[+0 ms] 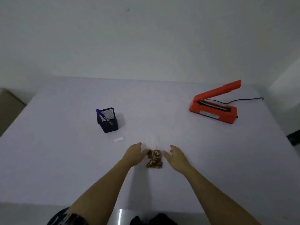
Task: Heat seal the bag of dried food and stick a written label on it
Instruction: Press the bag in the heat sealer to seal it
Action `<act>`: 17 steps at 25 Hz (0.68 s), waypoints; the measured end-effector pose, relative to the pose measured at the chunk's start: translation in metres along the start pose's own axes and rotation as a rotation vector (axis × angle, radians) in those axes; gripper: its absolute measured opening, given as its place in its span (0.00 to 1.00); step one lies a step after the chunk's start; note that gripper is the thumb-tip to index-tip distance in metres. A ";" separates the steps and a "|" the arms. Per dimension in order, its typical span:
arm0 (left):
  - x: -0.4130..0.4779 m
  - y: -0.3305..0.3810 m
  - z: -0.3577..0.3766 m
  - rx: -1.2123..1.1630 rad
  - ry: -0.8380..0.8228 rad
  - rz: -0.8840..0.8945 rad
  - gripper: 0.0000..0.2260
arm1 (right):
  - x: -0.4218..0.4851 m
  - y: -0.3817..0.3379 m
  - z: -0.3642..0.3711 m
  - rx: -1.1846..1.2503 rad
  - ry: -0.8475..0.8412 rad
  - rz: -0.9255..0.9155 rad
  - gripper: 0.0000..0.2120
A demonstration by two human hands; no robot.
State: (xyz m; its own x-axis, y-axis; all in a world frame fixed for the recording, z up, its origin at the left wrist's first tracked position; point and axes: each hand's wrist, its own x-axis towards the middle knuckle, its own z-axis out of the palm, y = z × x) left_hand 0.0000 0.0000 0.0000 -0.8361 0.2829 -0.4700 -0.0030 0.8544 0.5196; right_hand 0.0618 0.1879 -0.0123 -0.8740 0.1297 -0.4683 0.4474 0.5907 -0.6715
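A clear bag [154,158] with brown dried food in its lower part lies flat on the white table [65,159], its empty top pointing away from me. My left hand [134,154] rests at the bag's left edge, fingers touching it. My right hand [176,155] sits at the right edge, fingers spread and touching the plastic. A small white label [118,139] lies to the left of the bag. A red heat sealer [214,105] stands at the far right with its arm raised.
A black mesh pen holder [108,120] with a blue marker [103,116] stands left of centre, behind the label. The sealer's black cord [248,99] trails off to the right. The table's near edge runs just in front of my body.
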 end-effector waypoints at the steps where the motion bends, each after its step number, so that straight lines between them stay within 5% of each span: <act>1: 0.004 0.000 0.005 -0.053 0.022 -0.037 0.24 | 0.008 0.001 0.004 0.053 0.014 0.040 0.33; 8: 0.018 -0.004 0.029 -0.504 0.044 -0.184 0.19 | 0.026 0.002 0.018 0.300 0.033 0.085 0.22; 17: -0.024 0.006 -0.001 -0.686 -0.069 0.078 0.05 | -0.023 -0.009 -0.005 0.600 -0.036 -0.091 0.09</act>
State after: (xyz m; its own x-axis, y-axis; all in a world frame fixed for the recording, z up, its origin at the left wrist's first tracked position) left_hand 0.0195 -0.0027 0.0153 -0.8112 0.3790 -0.4453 -0.3092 0.3684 0.8767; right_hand 0.0772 0.1831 0.0076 -0.9115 0.0668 -0.4058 0.4090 0.0444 -0.9114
